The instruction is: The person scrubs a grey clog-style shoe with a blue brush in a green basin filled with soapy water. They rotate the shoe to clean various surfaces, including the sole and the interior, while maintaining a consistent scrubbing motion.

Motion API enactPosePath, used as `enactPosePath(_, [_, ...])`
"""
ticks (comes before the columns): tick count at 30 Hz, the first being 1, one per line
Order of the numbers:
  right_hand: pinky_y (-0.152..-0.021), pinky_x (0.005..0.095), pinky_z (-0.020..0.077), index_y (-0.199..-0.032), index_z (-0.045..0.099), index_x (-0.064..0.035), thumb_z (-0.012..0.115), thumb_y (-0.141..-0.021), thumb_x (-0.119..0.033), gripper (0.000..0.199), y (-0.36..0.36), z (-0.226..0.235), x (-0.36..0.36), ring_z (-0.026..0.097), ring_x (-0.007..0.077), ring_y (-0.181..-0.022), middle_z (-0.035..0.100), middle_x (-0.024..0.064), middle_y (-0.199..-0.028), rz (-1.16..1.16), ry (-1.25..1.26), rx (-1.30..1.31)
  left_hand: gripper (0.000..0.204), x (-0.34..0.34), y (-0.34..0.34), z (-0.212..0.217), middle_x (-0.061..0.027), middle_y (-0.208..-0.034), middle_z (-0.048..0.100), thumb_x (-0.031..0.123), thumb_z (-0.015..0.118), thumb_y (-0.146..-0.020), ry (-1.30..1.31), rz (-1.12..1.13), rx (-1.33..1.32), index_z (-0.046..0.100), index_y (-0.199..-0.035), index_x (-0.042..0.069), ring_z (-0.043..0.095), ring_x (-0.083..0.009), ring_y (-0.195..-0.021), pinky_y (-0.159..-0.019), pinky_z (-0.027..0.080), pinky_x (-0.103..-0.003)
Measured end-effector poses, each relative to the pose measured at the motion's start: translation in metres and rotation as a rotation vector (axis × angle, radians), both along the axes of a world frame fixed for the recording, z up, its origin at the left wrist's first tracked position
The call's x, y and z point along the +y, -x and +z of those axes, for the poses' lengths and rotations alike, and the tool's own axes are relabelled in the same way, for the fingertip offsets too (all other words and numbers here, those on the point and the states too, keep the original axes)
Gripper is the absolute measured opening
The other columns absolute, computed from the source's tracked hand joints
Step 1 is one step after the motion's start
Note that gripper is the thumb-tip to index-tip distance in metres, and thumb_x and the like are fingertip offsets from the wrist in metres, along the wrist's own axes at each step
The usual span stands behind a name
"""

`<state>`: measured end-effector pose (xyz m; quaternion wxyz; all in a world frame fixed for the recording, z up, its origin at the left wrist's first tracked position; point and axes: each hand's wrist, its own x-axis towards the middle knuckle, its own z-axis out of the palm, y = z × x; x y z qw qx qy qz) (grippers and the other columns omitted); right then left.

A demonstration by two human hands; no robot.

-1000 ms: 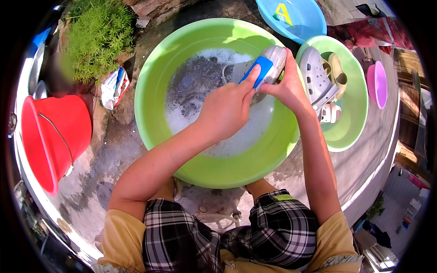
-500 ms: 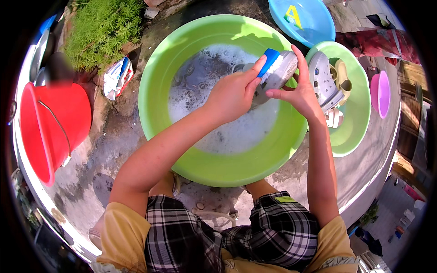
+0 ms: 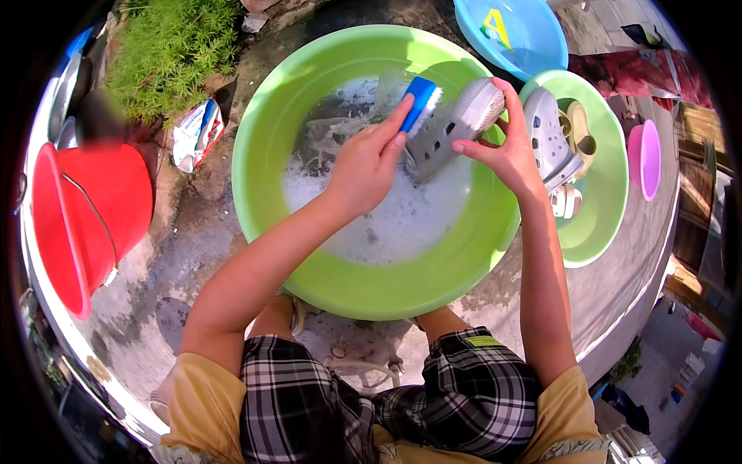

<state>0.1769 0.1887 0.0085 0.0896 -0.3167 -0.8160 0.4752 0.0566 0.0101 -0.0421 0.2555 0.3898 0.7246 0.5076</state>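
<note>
A big green basin (image 3: 309, 271) with soapy water stands on the wet concrete ground. Beside its right rim is a smaller green basin (image 3: 599, 232) with more grey clogs (image 3: 545, 135) inside, and a blue basin (image 3: 533, 39) lies beyond it. A small pink bowl (image 3: 645, 158) is at the far right. A red bucket (image 3: 85, 216) stands near the left edge of the ground, with a crumpled packet (image 3: 193, 133) and a patch of grass (image 3: 166, 50) behind it.

The left hand (image 3: 363, 166) is closed around a blue brush (image 3: 421, 104), its bristles touching a grey clog (image 3: 452, 127). The right hand (image 3: 502, 147) grips this clog by its heel end, above the far right part of the foamy water. The clog probably does not touch the water, but the view is not clear there.
</note>
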Motion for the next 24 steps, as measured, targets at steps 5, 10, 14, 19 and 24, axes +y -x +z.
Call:
enactPosePath(5, [-0.092, 0.0389, 0.0458, -0.139, 0.017, -0.0173, 0.086, -0.052, -0.014, 0.111, 0.008, -0.003, -0.009, 0.041, 0.0326, -0.117, 0.031, 0.0206, -0.126, 0.009, -0.247, -0.075, 0.05, 0.046, -0.01, 0.017, -0.0109, -0.073, 0.052, 0.01, 0.048, -0.089, -0.139, -0.089, 0.29, 0.039, -0.138, 0.016, 0.053, -0.0253, -0.064, -0.061, 0.045, -0.036])
enactPosePath(10, [-0.089, 0.0387, 0.0458, -0.137, 0.02, -0.0173, 0.084, -0.051, -0.013, 0.107, 0.0, 0.0, -0.001, 0.038, 0.0342, -0.117, 0.031, 0.0209, -0.129, -0.061, -0.179, -0.119, 0.054, -0.005, -0.034, -0.012, -0.0103, -0.071, 0.048, 0.011, 0.052, -0.087, 0.087, -0.236, 0.299, 0.037, -0.139, 0.018, 0.052, -0.0274, -0.059, -0.055, 0.045, -0.038])
enactPosePath(14, [-0.093, 0.0409, 0.0429, -0.136, 0.02, -0.0169, 0.083, -0.051, -0.012, 0.105, -0.005, -0.008, -0.017, 0.031, 0.0344, -0.121, 0.032, 0.0208, -0.131, -0.068, -0.215, -0.072, 0.056, 0.026, -0.025, 0.006, -0.0103, -0.072, 0.048, 0.01, 0.053, -0.085, -0.036, -0.084, 0.396, 0.037, -0.138, 0.022, 0.053, -0.0278, -0.058, -0.05, 0.044, -0.039])
enactPosePath(19, [-0.097, 0.0421, 0.0397, -0.137, 0.019, -0.016, 0.082, -0.052, -0.013, 0.106, -0.001, 0.0, -0.01, 0.031, 0.0363, -0.123, 0.029, 0.0227, -0.132, -0.076, -0.206, -0.094, 0.056, 0.02, -0.034, 0.002, -0.0098, -0.07, 0.048, 0.011, 0.054, -0.085, 0.024, -0.197, 0.452, 0.038, -0.137, 0.019, 0.052, -0.0282, -0.054, -0.05, 0.045, -0.039])
enactPosePath(24, [-0.091, 0.0406, 0.0439, -0.138, 0.02, -0.0164, 0.082, -0.052, -0.015, 0.106, -0.003, -0.021, -0.028, 0.035, 0.037, -0.12, 0.032, 0.0241, -0.127, -0.124, -0.213, -0.06, 0.058, 0.044, -0.03, 0.019, -0.01, -0.074, 0.049, 0.01, 0.053, -0.086, -0.106, -0.105, 0.409, 0.033, -0.14, 0.019, 0.052, -0.0281, -0.055, -0.051, 0.045, -0.038])
